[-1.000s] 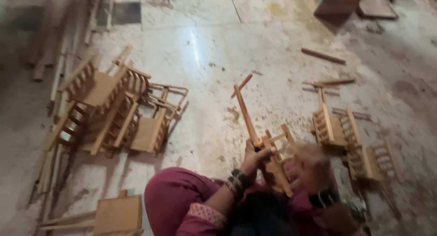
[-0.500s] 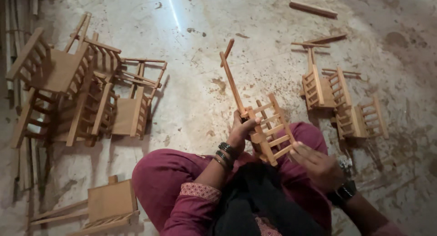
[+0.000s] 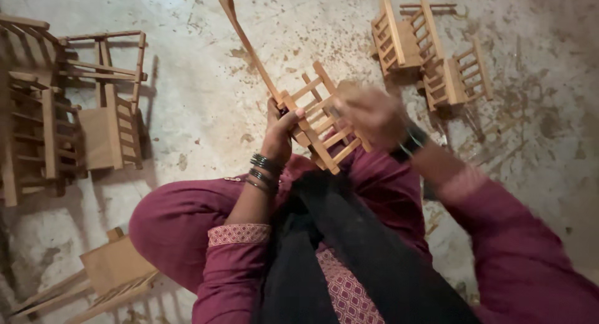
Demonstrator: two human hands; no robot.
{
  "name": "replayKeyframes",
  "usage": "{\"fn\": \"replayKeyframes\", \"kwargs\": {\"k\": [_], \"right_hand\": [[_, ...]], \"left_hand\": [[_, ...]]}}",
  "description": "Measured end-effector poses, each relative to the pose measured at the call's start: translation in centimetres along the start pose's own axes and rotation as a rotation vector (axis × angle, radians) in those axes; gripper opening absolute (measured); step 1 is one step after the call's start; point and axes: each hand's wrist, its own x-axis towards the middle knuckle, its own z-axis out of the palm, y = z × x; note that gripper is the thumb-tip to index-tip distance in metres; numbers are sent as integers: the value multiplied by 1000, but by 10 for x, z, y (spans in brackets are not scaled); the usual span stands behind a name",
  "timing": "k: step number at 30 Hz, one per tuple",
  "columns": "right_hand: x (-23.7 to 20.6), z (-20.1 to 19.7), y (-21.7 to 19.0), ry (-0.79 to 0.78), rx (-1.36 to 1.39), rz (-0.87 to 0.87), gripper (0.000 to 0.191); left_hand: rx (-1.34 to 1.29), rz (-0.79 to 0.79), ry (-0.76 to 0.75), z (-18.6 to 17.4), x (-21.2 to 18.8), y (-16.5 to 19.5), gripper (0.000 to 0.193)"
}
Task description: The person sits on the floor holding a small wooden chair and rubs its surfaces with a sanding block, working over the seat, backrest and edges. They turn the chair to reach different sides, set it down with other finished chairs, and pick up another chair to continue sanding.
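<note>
My left hand (image 3: 282, 129), with dark bangles at the wrist, grips a small unfinished wooden chair frame (image 3: 315, 115) over my lap. One long wooden leg (image 3: 246, 43) of the frame sticks up and away to the upper left. My right hand (image 3: 373, 115) is blurred and rests on the frame's slatted right side; a watch band sits at its wrist. I sit on the floor in magenta clothing with a black scarf (image 3: 349, 249) down my front.
Small wooden chairs lie on the stained concrete floor: a pile at the left (image 3: 68, 112), two at the upper right (image 3: 430, 55), one at the lower left (image 3: 106, 274). Wood chips dot the floor.
The view has tilted down and closer to my lap. My right hand has come up from my knee onto the chair frame. My left hand keeps its grip.
</note>
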Motion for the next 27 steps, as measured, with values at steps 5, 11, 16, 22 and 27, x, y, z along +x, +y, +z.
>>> {"fn": "replayKeyframes", "kwargs": {"k": [5,11,16,22,27], "right_hand": [[-70,-59,-44,-242,47,60,23],[-16,-64,-29,5,-13,166,21],[60,19,-9,19,-51,44,9],[-10,-20,-43,-184,-47,-21,25],[-49,-69,-69,-296,71,72,25]], "left_hand": [[68,-71,71,8,7,1,65],[42,1,-50,9,8,-1,69],[19,28,-8,0,-1,-5,67],[13,-3,41,7,6,-11,64],[54,26,-103,12,7,-13,64]]}}
